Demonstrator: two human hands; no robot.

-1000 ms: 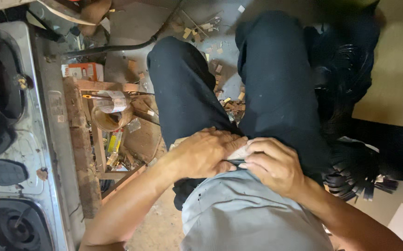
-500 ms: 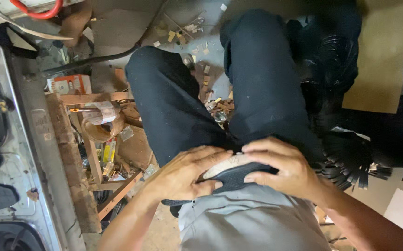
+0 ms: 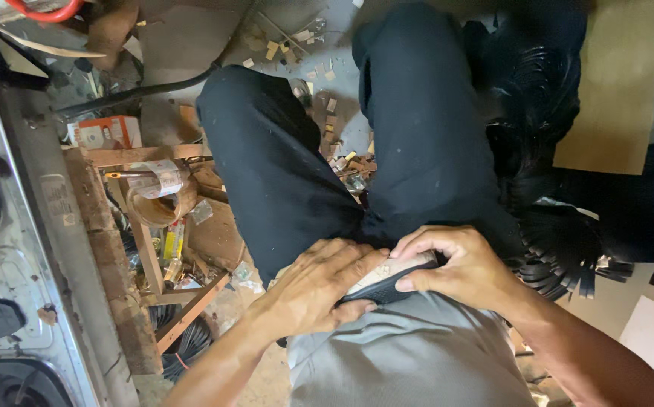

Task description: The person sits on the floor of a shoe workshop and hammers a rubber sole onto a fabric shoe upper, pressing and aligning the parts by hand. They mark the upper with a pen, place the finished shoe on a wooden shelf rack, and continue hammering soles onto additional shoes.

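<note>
1. The person sits looking down at their own lap, legs in black trousers [image 3: 417,151] stretching toward 12 o'clock and a grey shirt [image 3: 410,354] filling the bottom of the view at 6 o'clock.
2. The left hand [image 3: 319,290] lies palm down at the middle of the view, just toward 7 o'clock, fingers spread flat over a small flat piece [image 3: 387,277] with a pale top and a dark textured edge.
3. The right hand [image 3: 466,267] sits toward 4 o'clock of centre, fingers curled over the far edge of the same piece and the thumb pressed against its near dark edge, so it is gripped between them.
4. That flat piece rests on the lap where trousers and shirt meet, mostly covered by both hands; what it is made of cannot be told.
5. At 9 o'clock a wooden crate [image 3: 146,249] stands on the floor, packed with odds and ends, among them a roll of tape [image 3: 157,185] and some small yellow items.
6. Just beyond the crate, toward 10 o'clock, lies an orange and white box [image 3: 108,132].
7. A grey metal surface [image 3: 41,226] runs along the left edge from 8 to 10 o'clock.
8. At 3 o'clock a heap of black strips [image 3: 560,249] fans out beside the right thigh.
9. A tan board [image 3: 617,83] lies at 1 o'clock.
10. Small wood scraps [image 3: 327,90] litter the floor between the legs near 12 o'clock.
</note>
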